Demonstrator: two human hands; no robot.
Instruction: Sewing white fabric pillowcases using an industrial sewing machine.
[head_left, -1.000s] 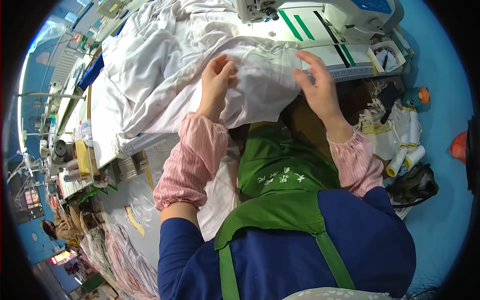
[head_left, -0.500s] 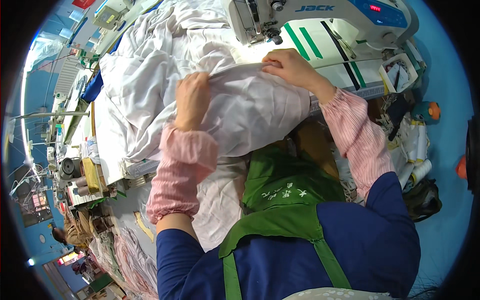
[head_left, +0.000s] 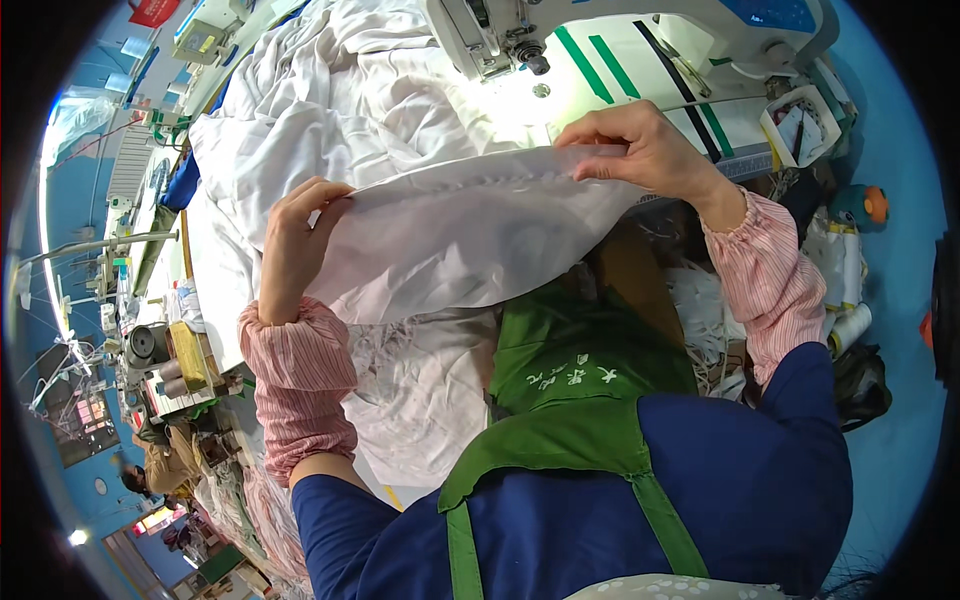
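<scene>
A large piece of white fabric (head_left: 440, 235) hangs over the near edge of the sewing table, its bulk heaped in folds toward the back left. Its folded edge is stretched between my two hands. My left hand (head_left: 302, 232) pinches that edge at the left, fingers curled over it. At the other end my right hand (head_left: 650, 150) grips the edge between thumb and fingers, in front of the sewing machine (head_left: 500, 45). The machine's needle area is lit brightly and lies just beyond the cloth.
Green and black strips (head_left: 583, 64) lie on the machine bed. A white box (head_left: 801, 130) with small tools stands at the right, with thread cones (head_left: 850, 325) below it. More pale cloth (head_left: 420, 400) hangs by my lap. At far left a person (head_left: 165, 465) sits among other machines.
My hands have spread apart, the left one moving left and nearer, the right one moving right. The fabric edge between them is now longer and stretched straighter.
</scene>
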